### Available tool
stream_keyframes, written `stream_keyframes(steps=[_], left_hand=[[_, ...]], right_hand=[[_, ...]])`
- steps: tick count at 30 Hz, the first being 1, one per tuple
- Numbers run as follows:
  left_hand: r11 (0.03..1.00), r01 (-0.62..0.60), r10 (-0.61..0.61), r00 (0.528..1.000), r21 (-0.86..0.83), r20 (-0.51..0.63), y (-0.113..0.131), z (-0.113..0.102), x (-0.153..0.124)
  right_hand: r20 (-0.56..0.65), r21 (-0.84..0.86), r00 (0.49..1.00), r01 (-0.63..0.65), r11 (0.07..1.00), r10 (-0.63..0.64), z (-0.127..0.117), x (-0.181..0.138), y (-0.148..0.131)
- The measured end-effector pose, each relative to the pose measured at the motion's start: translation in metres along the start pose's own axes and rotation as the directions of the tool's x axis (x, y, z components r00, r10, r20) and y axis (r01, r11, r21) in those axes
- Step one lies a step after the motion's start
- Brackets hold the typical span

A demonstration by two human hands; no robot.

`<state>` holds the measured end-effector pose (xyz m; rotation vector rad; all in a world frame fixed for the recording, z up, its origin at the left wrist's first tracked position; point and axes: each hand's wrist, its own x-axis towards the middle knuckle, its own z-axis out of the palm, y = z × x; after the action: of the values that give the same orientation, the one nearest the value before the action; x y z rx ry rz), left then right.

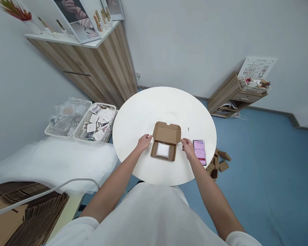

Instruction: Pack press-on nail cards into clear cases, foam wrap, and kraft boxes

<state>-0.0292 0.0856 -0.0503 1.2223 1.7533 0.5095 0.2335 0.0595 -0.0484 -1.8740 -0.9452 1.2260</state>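
A small brown cardboard box (pixel 152 153) lies on the white round table (pixel 166 174) with its lid (pixel 166 132) raised at the back. Inside it sits a white, pillow-like wrapped packet (pixel 163 150). My left hand (pixel 144 142) is at the lid's left edge, fingers stretched toward it and apart. At the lid's right edge is my right hand (pixel 188 147), its fingers slightly bent and loose. Whether the fingertips touch the cardboard is too small to tell. Close to my right hand lies a phone (pixel 199 152) showing a running timer.
White baskets (pixel 78 136) of cards and plastic bags stand left of the table, above white wrapping sheets (pixel 66 160). Flat cardboard (pixel 38 218) is stacked at lower left. Folded boxes (pixel 215 162) lie on the floor at right. Wooden cabinets (pixel 115 65) stand by the wall.
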Motion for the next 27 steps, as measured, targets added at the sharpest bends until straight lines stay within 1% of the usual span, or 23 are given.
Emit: stream_keyframes(steps=[2,4,5,7,9,12,16,20,25,27], left_hand=[[0.995,0.046,-0.038,0.996,-0.094,0.082,0.007,-0.002,0.010],[0.984,0.059,-0.032,0.987,-0.169,0.159,0.014,0.000,0.014],[0.978,0.060,-0.022,0.982,-0.198,0.189,0.017,0.001,0.015],[0.969,0.063,-0.009,0.975,-0.239,0.220,0.022,0.004,0.015],[0.961,0.049,0.010,0.977,-0.272,0.213,0.025,0.005,0.015],[0.941,-0.008,0.076,0.979,-0.339,0.187,0.027,0.003,0.015],[0.919,-0.063,0.151,0.968,-0.390,0.198,0.022,-0.003,0.014],[0.941,-0.066,0.128,0.977,-0.332,0.170,0.013,-0.005,0.006],[0.952,-0.061,0.137,0.961,-0.300,0.241,0.004,-0.009,-0.010],[0.954,-0.032,0.112,0.960,-0.297,0.257,0.000,-0.012,-0.015]], right_hand=[[0.148,0.093,0.983,-0.125,0.988,0.110,-0.001,0.015,-0.008],[0.270,0.103,0.950,-0.193,0.976,0.159,0.003,0.027,-0.016],[0.306,0.092,0.937,-0.205,0.974,0.169,0.006,0.032,-0.019],[0.335,0.066,0.927,-0.200,0.978,0.167,0.012,0.037,-0.025],[0.342,0.052,0.931,-0.157,0.986,0.130,0.015,0.039,-0.029],[0.348,0.054,0.937,-0.051,0.997,0.029,0.014,0.037,-0.032],[0.393,0.032,0.916,0.072,0.997,-0.079,0.005,0.027,-0.033],[0.428,0.013,0.893,0.147,0.989,-0.138,-0.003,0.014,-0.027],[0.422,-0.015,0.888,0.207,0.978,-0.181,-0.005,-0.004,-0.008],[0.434,-0.012,0.880,0.219,0.976,-0.192,-0.006,-0.010,0.001]])
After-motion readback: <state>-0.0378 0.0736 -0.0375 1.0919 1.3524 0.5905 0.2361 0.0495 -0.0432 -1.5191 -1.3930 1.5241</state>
